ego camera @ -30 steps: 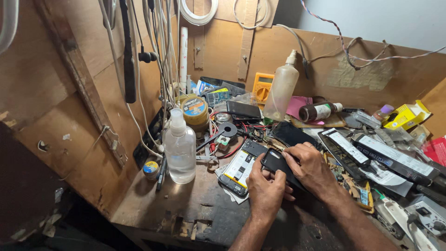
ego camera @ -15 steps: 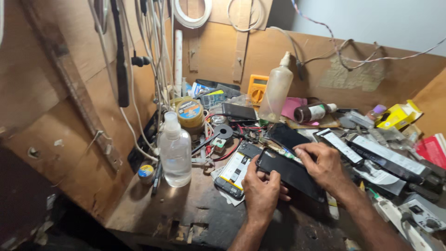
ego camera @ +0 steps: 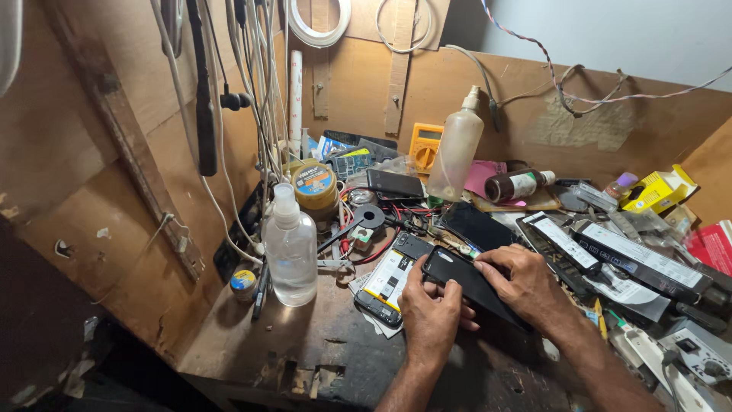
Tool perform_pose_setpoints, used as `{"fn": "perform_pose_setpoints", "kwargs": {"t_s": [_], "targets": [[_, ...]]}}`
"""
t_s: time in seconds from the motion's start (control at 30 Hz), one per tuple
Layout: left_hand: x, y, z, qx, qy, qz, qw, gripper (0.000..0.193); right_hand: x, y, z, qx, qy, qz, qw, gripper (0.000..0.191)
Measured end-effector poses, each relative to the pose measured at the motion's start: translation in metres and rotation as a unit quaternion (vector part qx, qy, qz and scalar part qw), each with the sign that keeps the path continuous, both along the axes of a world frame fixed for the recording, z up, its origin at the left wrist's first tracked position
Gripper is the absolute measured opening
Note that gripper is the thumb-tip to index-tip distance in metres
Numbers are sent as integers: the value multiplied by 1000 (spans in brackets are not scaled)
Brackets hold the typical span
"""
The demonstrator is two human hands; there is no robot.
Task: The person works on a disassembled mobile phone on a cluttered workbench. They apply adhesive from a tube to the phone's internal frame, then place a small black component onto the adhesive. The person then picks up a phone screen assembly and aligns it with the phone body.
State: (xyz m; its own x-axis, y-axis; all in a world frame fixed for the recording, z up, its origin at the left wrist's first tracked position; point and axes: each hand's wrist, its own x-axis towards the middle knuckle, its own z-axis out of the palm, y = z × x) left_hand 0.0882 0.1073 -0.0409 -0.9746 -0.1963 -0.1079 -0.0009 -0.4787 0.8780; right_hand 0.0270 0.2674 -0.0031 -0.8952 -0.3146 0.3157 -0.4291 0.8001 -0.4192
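**Cover now held over the open phone**

Both hands clamp the black cover (ego camera: 465,284): left hand (ego camera: 431,314) at its 7 o'clock edge, right hand (ego camera: 526,284) at 3 o'clock. Since a moment ago it has tilted up beside the open phone (ego camera: 389,282), bottle (ego camera: 290,248) at 9 o'clock.

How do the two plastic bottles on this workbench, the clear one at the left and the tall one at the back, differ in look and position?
The clear bottle is short, broad and see-through, with a white spray-type top; the tall bottle is slim, cloudy and yellowed, ending in a narrow nozzle. The clear bottle stands near the front left by the hanging cables; the tall bottle stands further back, beside the yellow multimeter. Both stand upright, and neither hand touches them.
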Motion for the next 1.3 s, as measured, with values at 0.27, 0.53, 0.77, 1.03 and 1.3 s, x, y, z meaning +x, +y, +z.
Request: {"fn": "perform_pose_setpoints", "kwargs": {"t_s": [0.27, 0.53, 0.77, 1.03, 1.3], "targets": [[-2, 0, -3, 0, 4, -3, 1000, 69, -5, 1, -7, 36, 76, 56, 995, 16], [-1, 1, -3, 3, 4, -6, 1000, 71, -5, 0, -9, 62, 100, 58, 991, 16], [-1, 0, -3, 7, 17, -2, 1000, 69, -2, -5, -5, 0, 73, 40, 997, 17], [-1, -1, -2, -13, 16, -4, 1000, 68, -4, -19, -8, -4, 51, 9, 999, 19], [-1, -1, -3, -7, 33, -6, 999, 67, -8, -19, -14, 6, 72, 10, 997, 19]]}}
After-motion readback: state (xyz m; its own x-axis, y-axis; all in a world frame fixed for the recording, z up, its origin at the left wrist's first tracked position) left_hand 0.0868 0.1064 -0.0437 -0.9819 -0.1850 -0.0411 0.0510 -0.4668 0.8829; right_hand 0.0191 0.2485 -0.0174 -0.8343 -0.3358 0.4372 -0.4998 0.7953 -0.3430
